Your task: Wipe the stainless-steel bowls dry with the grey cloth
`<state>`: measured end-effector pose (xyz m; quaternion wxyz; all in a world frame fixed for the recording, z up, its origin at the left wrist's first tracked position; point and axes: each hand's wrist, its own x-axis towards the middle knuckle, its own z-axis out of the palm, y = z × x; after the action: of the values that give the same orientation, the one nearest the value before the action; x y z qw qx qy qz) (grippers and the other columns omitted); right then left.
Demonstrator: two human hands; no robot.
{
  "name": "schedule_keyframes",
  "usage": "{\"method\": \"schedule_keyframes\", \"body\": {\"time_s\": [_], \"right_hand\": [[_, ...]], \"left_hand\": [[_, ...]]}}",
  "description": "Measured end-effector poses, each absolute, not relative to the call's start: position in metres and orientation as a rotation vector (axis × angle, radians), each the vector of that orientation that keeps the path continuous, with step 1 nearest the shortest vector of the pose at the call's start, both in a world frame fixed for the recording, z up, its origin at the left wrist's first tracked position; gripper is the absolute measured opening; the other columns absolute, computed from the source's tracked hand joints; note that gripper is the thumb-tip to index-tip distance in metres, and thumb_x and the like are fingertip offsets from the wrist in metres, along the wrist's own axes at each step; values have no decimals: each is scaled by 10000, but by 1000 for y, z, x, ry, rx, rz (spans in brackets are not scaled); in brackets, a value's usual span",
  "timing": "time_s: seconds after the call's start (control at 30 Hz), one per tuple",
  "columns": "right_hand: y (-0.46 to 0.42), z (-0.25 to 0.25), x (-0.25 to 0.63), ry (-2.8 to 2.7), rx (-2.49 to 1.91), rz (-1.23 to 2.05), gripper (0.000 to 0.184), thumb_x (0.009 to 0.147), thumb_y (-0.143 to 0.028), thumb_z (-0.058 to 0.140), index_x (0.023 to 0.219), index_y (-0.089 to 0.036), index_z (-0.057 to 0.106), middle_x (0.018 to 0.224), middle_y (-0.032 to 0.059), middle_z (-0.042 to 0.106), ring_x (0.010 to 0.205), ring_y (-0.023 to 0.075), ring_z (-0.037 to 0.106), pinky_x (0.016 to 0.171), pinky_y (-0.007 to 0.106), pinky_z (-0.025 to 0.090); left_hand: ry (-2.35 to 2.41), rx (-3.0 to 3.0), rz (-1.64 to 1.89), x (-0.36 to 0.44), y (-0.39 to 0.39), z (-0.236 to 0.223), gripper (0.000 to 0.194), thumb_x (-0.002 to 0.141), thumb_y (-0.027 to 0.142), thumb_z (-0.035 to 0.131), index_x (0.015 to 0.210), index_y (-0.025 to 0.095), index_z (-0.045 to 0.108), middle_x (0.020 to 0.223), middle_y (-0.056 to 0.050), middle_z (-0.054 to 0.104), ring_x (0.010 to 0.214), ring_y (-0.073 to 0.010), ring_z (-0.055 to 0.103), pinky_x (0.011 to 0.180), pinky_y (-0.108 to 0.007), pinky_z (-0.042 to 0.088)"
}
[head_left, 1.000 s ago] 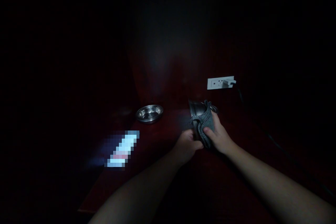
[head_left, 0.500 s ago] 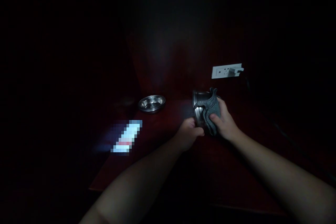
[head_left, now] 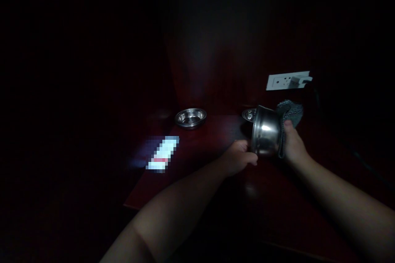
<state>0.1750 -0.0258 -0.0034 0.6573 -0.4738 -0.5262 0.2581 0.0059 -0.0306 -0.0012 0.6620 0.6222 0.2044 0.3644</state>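
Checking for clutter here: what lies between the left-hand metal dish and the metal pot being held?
The head view shows bare red tabletop beside the dish, then a second shiny metal piece, partly hidden behind the pot.

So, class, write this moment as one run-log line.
left hand: grips metal bowl | right hand: holds grey cloth against bowl | shallow dish: on table, left of bowl

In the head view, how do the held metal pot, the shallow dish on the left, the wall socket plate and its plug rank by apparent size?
1. Metal pot
2. Shallow dish and socket plate: too alike to rank; the plate is wider, the dish taller
3. Plug
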Motion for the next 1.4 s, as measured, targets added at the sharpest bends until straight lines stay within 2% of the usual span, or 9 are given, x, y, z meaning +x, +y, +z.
{"method": "schedule_keyframes", "body": {"time_s": [0.17, 0.33, 0.47, 0.7, 0.9, 1.07, 1.23, 1.4], "right_hand": [[-27, 5, 172, -973, -1151, 710, 611, 738, -685, 465, 1064, -181, 583, 886, 95, 664, 817, 293, 644, 706, 438, 516], [-27, 7, 170, -1040, -1161, 728, 591, 733, -707, 448, 953, -187, 622, 732, 77, 673, 735, 285, 658, 635, 410, 530], [-23, 6, 172, -1062, -1170, 687, 584, 735, -720, 424, 882, -197, 637, 804, 80, 699, 818, 287, 666, 699, 389, 539], [-13, -6, 176, -1035, -1068, 719, 596, 781, -685, 401, 984, -176, 634, 966, 87, 704, 969, 268, 644, 879, 399, 495], [-8, -11, 175, -1042, -924, 812, 536, 800, -637, 431, 1035, -197, 627, 972, 70, 705, 981, 267, 642, 910, 427, 484], [-13, -2, 168, -1075, -939, 799, 478, 753, -585, 559, 1043, -206, 597, 1065, 61, 679, 997, 263, 628, 896, 429, 486], [-19, 9, 163, -1087, -990, 817, 479, 696, -550, 642, 976, -164, 606, 994, 79, 693, 900, 248, 647, 810, 382, 510], [-22, 14, 163, -1030, -1038, 858, 469, 685, -555, 647, 926, -153, 647, 917, 76, 709, 837, 234, 658, 784, 355, 514]], "left_hand": [[394, 1250, 849, 9, -33, -2, 257, 478, 63, 536, 686, 158, 653, 708, -26, 613, 749, -186, 545, 797, -366, 395], [339, 1101, 898, 10, -39, 4, 294, 435, 68, 489, 677, 139, 639, 638, -30, 603, 756, -212, 572, 795, -375, 394], [336, 1007, 906, 5, -43, 9, 332, 424, 55, 469, 701, 137, 632, 658, -32, 610, 798, -215, 575, 813, -367, 388], [376, 917, 942, -3, -45, 14, 340, 430, 60, 470, 731, 126, 613, 707, -39, 625, 772, -198, 577, 775, -347, 403], [359, 855, 955, -7, -39, 13, 304, 440, 79, 478, 715, 121, 601, 712, -55, 641, 693, -196, 578, 706, -349, 430], [352, 667, 1050, -9, -29, 11, 36, 547, 152, 505, 557, 146, 539, 556, -15, 570, 571, -149, 549, 694, -329, 455], [331, 636, 1119, -5, -27, 11, 290, 674, 291, 510, 844, 103, 649, 810, -101, 683, 861, -251, 633, 851, -399, 464], [516, 654, 1273, 0, -23, 6, 348, 750, 332, 584, 1009, 105, 639, 967, -108, 694, 941, -233, 635, 920, -363, 456]]}}
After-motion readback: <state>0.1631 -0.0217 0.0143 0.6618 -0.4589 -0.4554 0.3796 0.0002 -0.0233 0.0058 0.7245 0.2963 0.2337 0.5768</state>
